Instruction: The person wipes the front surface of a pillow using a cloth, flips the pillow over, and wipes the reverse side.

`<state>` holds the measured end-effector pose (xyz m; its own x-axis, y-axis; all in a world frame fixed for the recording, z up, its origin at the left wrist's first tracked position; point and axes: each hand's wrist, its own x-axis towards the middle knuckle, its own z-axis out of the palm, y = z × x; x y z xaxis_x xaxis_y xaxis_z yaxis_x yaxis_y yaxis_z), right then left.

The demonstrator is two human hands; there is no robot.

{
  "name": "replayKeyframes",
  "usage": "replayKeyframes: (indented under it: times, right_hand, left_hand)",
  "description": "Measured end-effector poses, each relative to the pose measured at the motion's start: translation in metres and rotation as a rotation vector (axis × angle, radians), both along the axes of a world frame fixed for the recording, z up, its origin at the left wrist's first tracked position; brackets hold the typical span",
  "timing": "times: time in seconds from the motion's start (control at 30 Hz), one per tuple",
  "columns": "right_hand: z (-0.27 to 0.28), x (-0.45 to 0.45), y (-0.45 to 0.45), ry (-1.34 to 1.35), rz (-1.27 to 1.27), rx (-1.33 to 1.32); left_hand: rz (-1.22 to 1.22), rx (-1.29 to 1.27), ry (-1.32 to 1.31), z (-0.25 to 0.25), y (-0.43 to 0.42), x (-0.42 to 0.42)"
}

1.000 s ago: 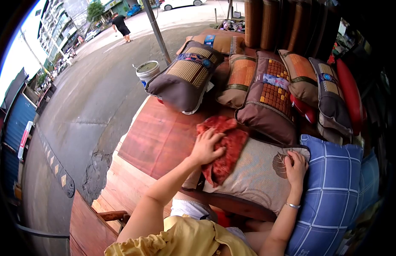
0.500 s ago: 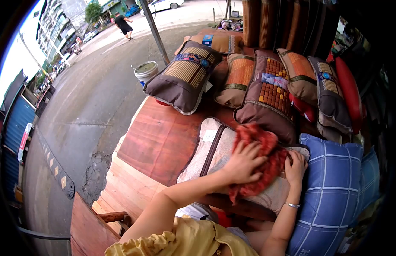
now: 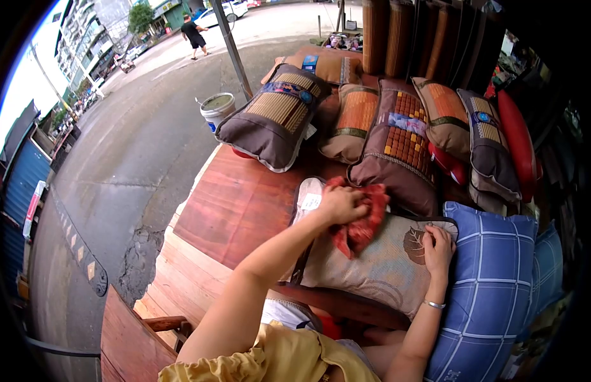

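Observation:
A beige pillow (image 3: 365, 270) with a brown leaf print and dark piping lies on the reddish wooden table (image 3: 238, 204) before me. My left hand (image 3: 343, 205) presses a crumpled red cloth (image 3: 365, 223) onto its upper left part, fingers curled over the cloth. On the pillow's right end, beside the leaf, rests my right hand (image 3: 439, 248), with bent fingers somewhat apart and nothing held. A white label (image 3: 311, 202) shows at the pillow's left end. Against its right side lies a blue checked pillow (image 3: 490, 280).
Several pillows (image 3: 397, 146) lie along the table's far side, with rolled mats (image 3: 397, 38) behind them. A bucket (image 3: 217, 108) stands beyond the table near a metal pole (image 3: 231, 51). A wooden chair (image 3: 133, 337) is at the lower left. A person (image 3: 194, 38) is on the road.
My left hand and the red cloth swept right across the beige pillow, then came back to its upper left part. The distant person moved right. My right hand stayed at the pillow's right end.

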<state>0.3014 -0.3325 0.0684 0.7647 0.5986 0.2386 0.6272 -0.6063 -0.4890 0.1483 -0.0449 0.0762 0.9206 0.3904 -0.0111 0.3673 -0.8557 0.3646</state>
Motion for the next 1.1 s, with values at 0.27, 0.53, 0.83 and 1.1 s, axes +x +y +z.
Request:
replayKeyframes:
  times: [0.27,0.53,0.83,1.1]
  right_hand:
    - [0.004,-0.004,0.006,0.01,-0.002,0.003]
    - [0.016,-0.028,0.028,-0.045,-0.173,-0.136]
    - [0.007,-0.031,0.036,-0.039,-0.227,-0.09]
    - [-0.004,0.013,-0.014,0.084,0.06,0.039]
  left_hand:
    - [0.304,-0.169,-0.039,-0.039,0.069,-0.069]
    - [0.266,-0.154,-0.099,-0.027,0.04,-0.06]
    - [-0.191,0.106,-0.21,0.024,-0.097,0.009]
    - [-0.157,0.017,-0.201,0.024,-0.088,0.011]
